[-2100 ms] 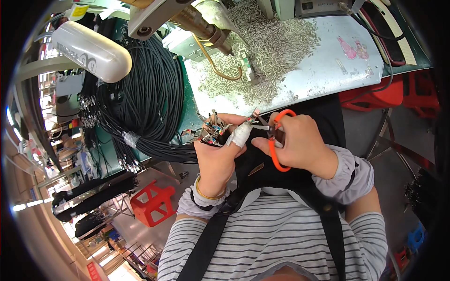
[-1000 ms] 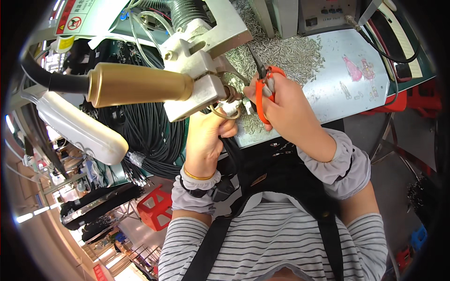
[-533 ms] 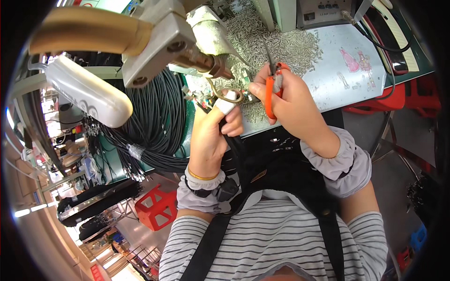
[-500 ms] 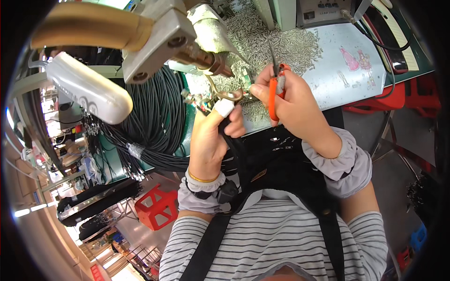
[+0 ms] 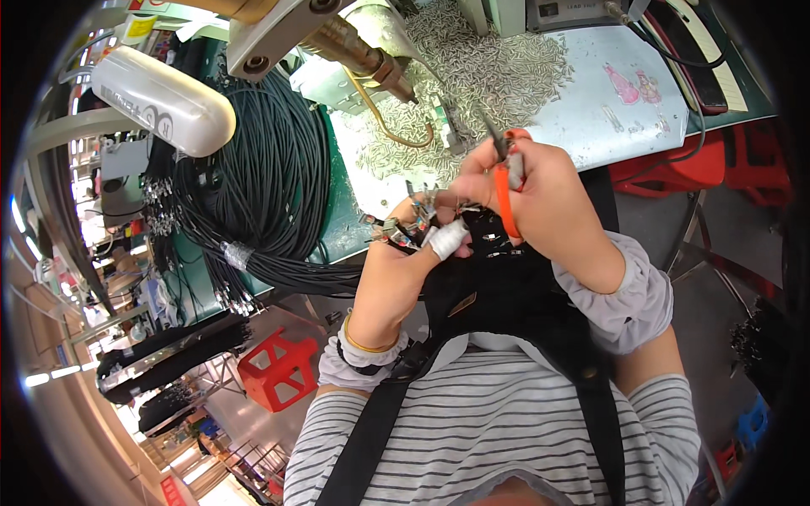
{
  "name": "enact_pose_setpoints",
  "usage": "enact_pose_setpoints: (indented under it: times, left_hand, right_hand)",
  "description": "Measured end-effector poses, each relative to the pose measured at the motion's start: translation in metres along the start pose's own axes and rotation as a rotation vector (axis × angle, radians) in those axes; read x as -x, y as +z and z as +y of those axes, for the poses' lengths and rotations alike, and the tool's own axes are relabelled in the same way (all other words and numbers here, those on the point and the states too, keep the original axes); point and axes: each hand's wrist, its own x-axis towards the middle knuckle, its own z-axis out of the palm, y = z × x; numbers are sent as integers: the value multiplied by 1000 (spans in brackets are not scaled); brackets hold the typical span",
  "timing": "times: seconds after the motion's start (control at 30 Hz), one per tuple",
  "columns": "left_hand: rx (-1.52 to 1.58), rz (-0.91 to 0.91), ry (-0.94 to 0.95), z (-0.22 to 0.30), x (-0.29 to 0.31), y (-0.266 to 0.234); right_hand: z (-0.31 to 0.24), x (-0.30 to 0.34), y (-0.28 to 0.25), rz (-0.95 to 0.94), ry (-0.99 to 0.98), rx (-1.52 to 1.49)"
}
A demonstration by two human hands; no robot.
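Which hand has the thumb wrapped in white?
The left hand, the one holding the bunch of cable ends, wears the white wrapping. The right hand, gripping the orange-handled tool, has a bare thumb.

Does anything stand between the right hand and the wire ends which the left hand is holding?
Nothing visible: the right hand is close beside the wire ends, its orange-handled pliers pointing away from them.

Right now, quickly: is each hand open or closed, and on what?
Left hand: closed, holding a bunch of connector-tipped cables.
Right hand: closed, holding an orange-handled tool.
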Motion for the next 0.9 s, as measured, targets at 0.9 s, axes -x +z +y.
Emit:
enact_pose_setpoints:
  times: [0.9]
  left_hand:
    - [239, -26, -83, 5, 6, -2]
  right_hand:
    - [17, 19, -3, 46, -416, 201]
